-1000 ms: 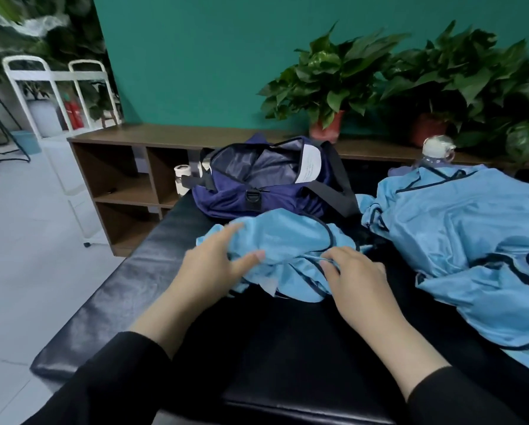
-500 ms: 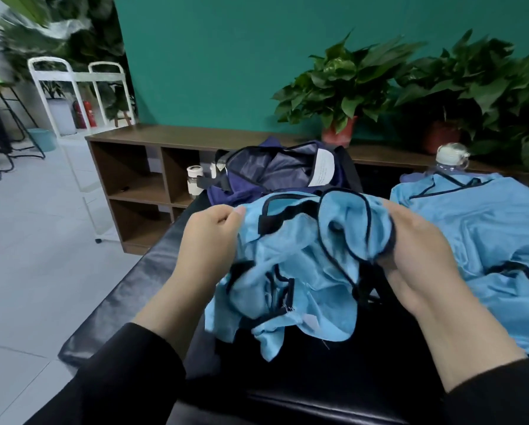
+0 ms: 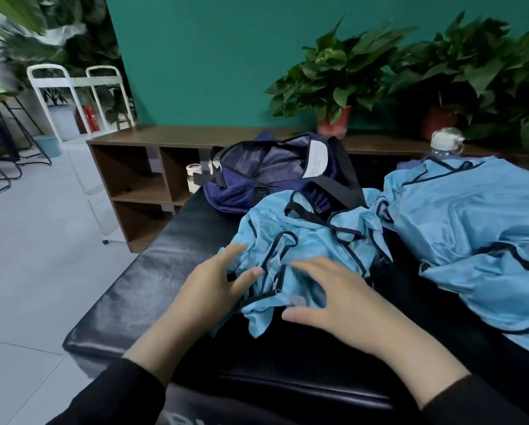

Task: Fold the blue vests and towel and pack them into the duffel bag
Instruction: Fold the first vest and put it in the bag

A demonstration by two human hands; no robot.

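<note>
A crumpled light blue vest [image 3: 306, 250] with black trim lies on the black padded bench [image 3: 152, 283] in front of me. My left hand [image 3: 214, 286] rests on its left edge with fingers spread. My right hand [image 3: 333, 299] lies flat on its near part, fingers apart. Behind the vest the navy duffel bag [image 3: 275, 176] stands unzipped, its grey lining showing. A pile of more blue vests [image 3: 471, 234] covers the right side of the bench.
A clear water bottle [image 3: 445, 144] with a white cap stands behind the pile. A brown wooden shelf unit [image 3: 152, 167] runs along the green wall, with potted plants [image 3: 333, 84] on top. A white metal rack [image 3: 73, 96] stands on the tiled floor at left.
The vest, held up in both hands half a second ago, is now down on the bench. Both hands have let go and lie spread on it.
</note>
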